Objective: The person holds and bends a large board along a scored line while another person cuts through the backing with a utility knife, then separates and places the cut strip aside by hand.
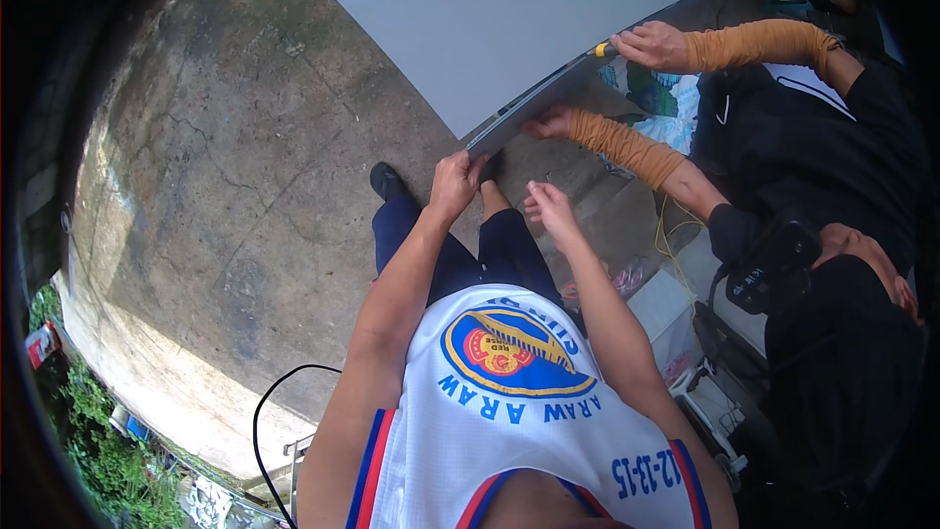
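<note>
A large flat grey panel [509, 10] reaches in from the top, its near corner pointing toward me. My left hand [455, 184] is closed on the panel's edge by that corner. To its right, my right hand [552, 213] hangs in the air with loosely bent fingers, apart from the panel and with nothing visible in it. On the right, a co-worker's upper hand [654, 46] holds a small yellow and dark tool [600, 49] against the panel's edge. The co-worker's other hand [548, 124] touches the edge from below, nearer my left hand.
The co-worker, in black with tan arm sleeves [627, 145], stands close on my right. Cracked concrete floor [245, 157] spreads to the left, with plants [108, 460] past its edge. A thin yellow cord [666, 245] and a white box [661, 313] lie right of my arm.
</note>
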Demonstrator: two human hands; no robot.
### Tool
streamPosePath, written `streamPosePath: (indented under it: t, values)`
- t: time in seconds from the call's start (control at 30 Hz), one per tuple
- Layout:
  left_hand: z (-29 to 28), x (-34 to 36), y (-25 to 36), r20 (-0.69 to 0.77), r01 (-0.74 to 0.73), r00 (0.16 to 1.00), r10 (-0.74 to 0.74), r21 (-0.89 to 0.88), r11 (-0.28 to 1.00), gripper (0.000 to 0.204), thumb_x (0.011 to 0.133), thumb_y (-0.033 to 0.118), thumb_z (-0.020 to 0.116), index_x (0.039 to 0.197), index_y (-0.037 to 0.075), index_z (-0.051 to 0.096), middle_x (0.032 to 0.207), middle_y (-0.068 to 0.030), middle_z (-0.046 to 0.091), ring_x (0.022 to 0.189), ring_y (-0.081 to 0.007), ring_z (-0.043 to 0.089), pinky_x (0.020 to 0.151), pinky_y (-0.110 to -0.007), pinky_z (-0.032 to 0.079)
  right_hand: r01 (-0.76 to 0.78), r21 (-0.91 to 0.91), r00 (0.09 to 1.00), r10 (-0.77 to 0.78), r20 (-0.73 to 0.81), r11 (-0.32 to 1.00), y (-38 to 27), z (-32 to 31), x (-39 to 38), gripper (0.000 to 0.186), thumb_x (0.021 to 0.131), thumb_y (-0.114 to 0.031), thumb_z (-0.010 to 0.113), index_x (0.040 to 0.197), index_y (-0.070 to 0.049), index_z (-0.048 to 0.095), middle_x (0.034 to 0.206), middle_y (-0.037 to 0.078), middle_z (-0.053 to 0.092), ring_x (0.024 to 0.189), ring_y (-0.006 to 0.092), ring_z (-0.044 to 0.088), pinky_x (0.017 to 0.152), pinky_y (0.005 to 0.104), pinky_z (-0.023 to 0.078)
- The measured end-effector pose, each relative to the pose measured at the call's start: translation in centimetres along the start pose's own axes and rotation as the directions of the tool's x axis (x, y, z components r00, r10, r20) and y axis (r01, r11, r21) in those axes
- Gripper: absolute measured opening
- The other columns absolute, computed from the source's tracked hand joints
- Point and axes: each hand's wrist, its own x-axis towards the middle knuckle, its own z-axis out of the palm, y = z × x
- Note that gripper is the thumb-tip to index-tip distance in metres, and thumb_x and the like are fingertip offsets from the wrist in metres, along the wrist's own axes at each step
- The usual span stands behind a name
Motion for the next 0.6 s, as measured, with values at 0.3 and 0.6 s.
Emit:
streamPosePath:
  t: [0.3,0.6]
  values:
    - [0.6,-0.1,0.4,0.005,0.011,1.0,-0.011,-0.006,1.0,0.012,0.088,0.013,0.064,0.093,0.003,0.066,0.075,-0.0212,0.062,0.068,-0.0407,0.061,0.059,-0.044,0.047,-0.133,0.894,0.979,0.198,0.051,0.427,-1.1,3.2,9.0,0.045,0.096,-0.048,0.046,0.122,-0.011,0.051,0.115,0.007,0.057,0.11,0.0236,0.052,0.095,0.0391,0.039]
    - [1.1,-0.7,0.5,0.002,-0.013,1.0,0.013,0.014,1.0,0.013,0.089,0.014,0.065,0.097,0.004,0.068,0.069,-0.0213,0.061,0.063,-0.0386,0.061,0.057,-0.042,0.046,-0.031,0.989,0.999,-0.036,0.037,0.147,-2.8,6.6,11.2,0.044,0.1,-0.045,0.037,0.126,-0.014,0.053,0.12,0.001,0.057,0.117,0.0176,0.048,0.103,0.0358,0.032]
